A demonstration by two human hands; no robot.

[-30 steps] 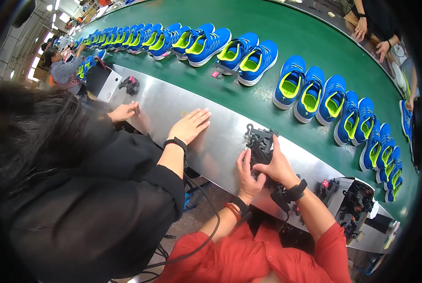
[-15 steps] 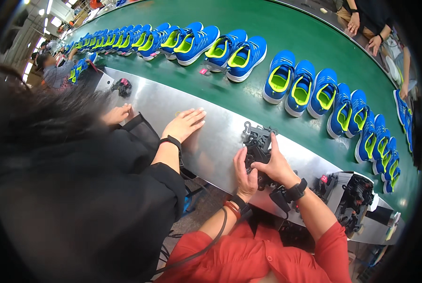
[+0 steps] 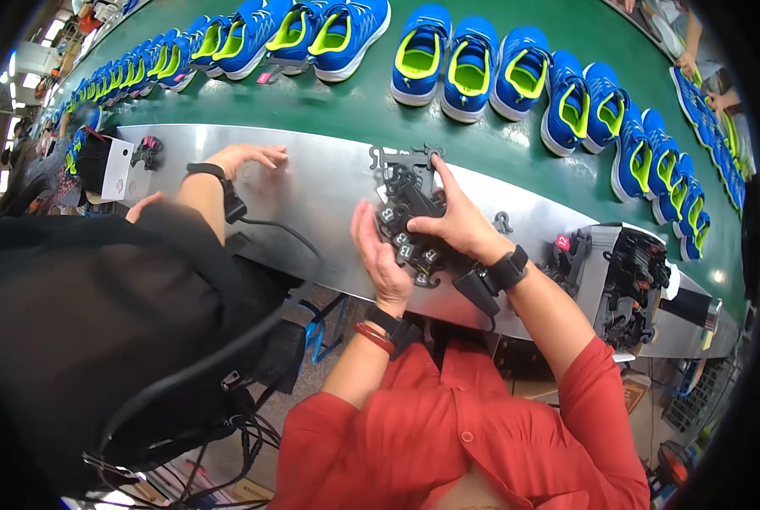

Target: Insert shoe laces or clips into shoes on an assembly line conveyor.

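A heap of black plastic shoe hangers (image 3: pixel 404 191), some with small pale marks, lies on the metal ledge between my hands. My right hand (image 3: pixel 463 219) is closed around the heap's right side, thumb across the front and index finger stretched along the far side. At the near left, my left hand (image 3: pixel 381 263) is cupped with its fingers apart, palm toward the heap. Whether it touches the hangers is hard to make out. A black device (image 3: pixel 479 293) sits by my right wrist, below the strap.
Blue sneakers (image 3: pixel 467 68) with lime linings line the green belt (image 3: pixel 346 115) beyond the metal ledge (image 3: pixel 312 191). On the right, a box (image 3: pixel 605 289) holds more black hangers, with a loose bunch (image 3: pixel 565 255) beside it. A co-worker's hand (image 3: pixel 248 157) hovers over the ledge at left.
The view has shifted, so the shoes appear further up and left. My left hand's fingers have spread from the heap. The co-worker's hand has lifted off the ledge.
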